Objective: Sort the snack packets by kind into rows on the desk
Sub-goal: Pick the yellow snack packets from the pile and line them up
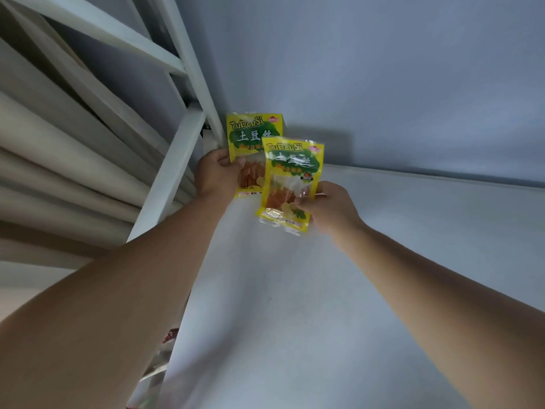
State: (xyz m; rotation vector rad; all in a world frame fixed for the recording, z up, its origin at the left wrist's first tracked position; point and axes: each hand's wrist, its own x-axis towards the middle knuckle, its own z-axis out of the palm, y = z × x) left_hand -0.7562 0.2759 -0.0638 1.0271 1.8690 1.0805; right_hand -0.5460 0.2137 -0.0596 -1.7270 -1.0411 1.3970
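Two yellow snack packets of the same kind, with green print and "TuDouSi" lettering, are at the far corner of the white desk (295, 305). My left hand (216, 172) grips the left edge of the rear packet (250, 134), which stands close to the wall. My right hand (330, 209) pinches the lower right edge of the front packet (290, 178). The front packet overlaps the rear one's lower right part. Both arms reach far forward.
A white metal bed frame (174, 163) with slanted bars rises along the desk's left edge. A pale blue wall (398, 84) closes off the back. Something red and shiny (169, 338) shows past the desk's left edge, under my left arm.
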